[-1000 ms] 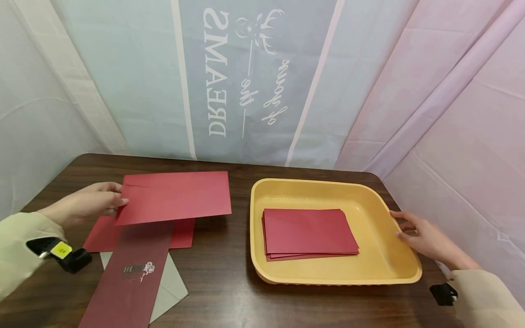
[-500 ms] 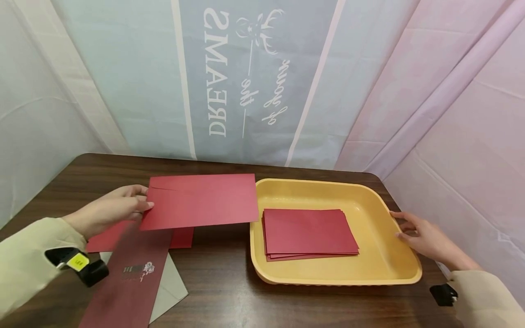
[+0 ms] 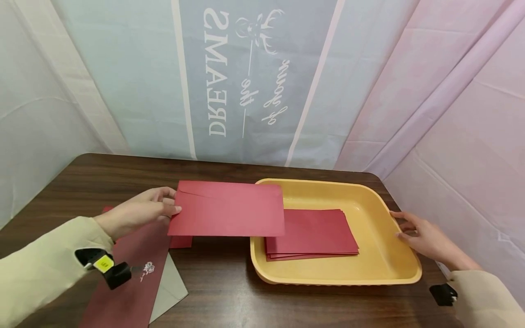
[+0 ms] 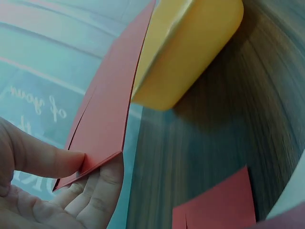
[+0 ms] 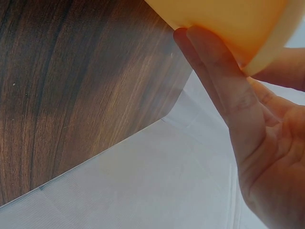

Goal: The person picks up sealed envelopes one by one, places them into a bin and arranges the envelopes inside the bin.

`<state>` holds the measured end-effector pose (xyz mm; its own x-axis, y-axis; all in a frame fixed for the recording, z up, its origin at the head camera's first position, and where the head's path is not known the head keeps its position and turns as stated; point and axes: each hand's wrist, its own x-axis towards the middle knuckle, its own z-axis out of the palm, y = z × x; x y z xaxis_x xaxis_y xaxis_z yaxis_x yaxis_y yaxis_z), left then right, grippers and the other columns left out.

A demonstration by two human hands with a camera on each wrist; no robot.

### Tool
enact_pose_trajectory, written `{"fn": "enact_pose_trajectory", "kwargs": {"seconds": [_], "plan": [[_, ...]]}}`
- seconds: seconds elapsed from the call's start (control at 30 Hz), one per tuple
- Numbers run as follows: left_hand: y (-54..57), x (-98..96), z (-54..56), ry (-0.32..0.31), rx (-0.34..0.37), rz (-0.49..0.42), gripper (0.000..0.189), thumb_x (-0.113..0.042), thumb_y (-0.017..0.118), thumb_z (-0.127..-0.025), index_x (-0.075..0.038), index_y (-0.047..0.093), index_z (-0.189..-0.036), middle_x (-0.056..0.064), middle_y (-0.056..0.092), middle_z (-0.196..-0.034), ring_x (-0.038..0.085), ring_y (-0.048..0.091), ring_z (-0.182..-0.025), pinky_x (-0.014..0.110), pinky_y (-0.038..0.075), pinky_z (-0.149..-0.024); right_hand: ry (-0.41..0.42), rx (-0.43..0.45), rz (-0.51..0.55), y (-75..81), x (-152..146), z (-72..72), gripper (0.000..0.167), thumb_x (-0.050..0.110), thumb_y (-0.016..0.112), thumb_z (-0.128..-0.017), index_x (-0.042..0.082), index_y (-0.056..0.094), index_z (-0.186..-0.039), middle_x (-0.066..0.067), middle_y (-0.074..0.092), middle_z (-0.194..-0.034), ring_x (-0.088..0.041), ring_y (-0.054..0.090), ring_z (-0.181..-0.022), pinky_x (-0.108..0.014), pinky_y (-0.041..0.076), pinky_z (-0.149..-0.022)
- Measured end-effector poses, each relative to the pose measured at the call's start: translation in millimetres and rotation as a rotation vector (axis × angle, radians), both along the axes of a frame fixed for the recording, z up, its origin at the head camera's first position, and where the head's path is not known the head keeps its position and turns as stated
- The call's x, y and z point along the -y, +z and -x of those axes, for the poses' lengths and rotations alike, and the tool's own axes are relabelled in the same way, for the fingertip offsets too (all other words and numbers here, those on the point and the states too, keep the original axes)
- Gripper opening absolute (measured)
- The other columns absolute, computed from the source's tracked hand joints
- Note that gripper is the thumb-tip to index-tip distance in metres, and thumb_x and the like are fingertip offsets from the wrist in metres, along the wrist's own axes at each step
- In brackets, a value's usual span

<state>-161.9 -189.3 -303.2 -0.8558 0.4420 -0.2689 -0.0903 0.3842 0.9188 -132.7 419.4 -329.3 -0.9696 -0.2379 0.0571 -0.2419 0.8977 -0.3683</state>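
Note:
My left hand [image 3: 141, 209] pinches the left end of a red envelope [image 3: 229, 209], thumb on top and fingers underneath, as the left wrist view shows. The envelope is held up off the table, and its far end overlaps the left rim of a yellow plastic tray [image 3: 381, 259]. Inside the tray lies a stack of darker red envelopes [image 3: 317, 232], its left part hidden by the held envelope. At the tray's right side my right hand [image 3: 428, 239] grips the rim, thumb inside and fingers along the outer wall [image 5: 228, 28].
Left of the tray, a maroon envelope with a silver flower print [image 3: 131, 291] lies across a grey envelope [image 3: 170, 289] and another red envelope [image 3: 182, 242] on the dark wooden table [image 3: 221, 287]. Fabric curtains [image 3: 254, 91] hang behind and at the sides.
My left hand has carried the red envelope rightward from above the pile at left until its end reaches over the tray. The right hand and the tray have stayed put.

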Motion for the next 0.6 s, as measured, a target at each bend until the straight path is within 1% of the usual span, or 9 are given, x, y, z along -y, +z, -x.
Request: {"fn": "enact_pose_trajectory", "kwargs": {"seconds": [0.2, 0.27, 0.43, 0.6], "plan": [[0.9, -21.3, 1.2, -0.016, 0.001, -0.026, 0.038, -0.012, 0.052, -0.094, 0.009, 0.036, -0.122, 0.004, 0.065, -0.096, 0.015, 0.064, -0.085, 0.031, 0.052, -0.081, 0.021, -0.029, 0.004, -1.0, -2, 0.1, 0.048, 0.002, 0.068, -0.085, -0.008, 0.049, -0.128, -0.014, 0.071, -0.089, 0.013, 0.055, -0.077, -0.019, 0.048, -0.060], [3.1, -29.0, 1.5, -0.015, 0.006, -0.030, 0.039, -0.011, 0.053, -0.094, 0.009, 0.036, -0.122, 0.005, 0.065, -0.096, 0.015, 0.064, -0.085, 0.030, 0.052, -0.081, 0.020, -0.035, 0.002, -1.1, -2, -0.2, 0.048, 0.002, 0.068, -0.085, -0.008, 0.049, -0.128, -0.013, 0.071, -0.089, 0.014, 0.054, -0.077, -0.018, 0.048, -0.060], [6.7, -45.4, 2.6, -0.022, 0.008, -0.037, 0.037, -0.011, 0.054, -0.093, 0.008, 0.038, -0.121, 0.007, 0.067, -0.097, 0.015, 0.065, -0.086, 0.030, 0.052, -0.083, 0.002, -0.009, 0.002, -0.6, -1, -0.8, 0.048, 0.003, 0.067, -0.086, -0.007, 0.048, -0.130, -0.014, 0.071, -0.091, 0.012, 0.055, -0.077, -0.020, 0.048, -0.061], [7.9, -58.1, 6.0, -0.035, -0.001, -0.045, 0.036, -0.010, 0.054, -0.092, 0.007, 0.040, -0.120, 0.011, 0.068, -0.100, 0.015, 0.066, -0.087, 0.034, 0.053, -0.084, -0.002, 0.016, 0.013, 0.1, 1, -0.6, 0.049, 0.003, 0.066, -0.087, -0.007, 0.047, -0.131, -0.015, 0.071, -0.092, 0.010, 0.057, -0.077, -0.022, 0.049, -0.061]]}}
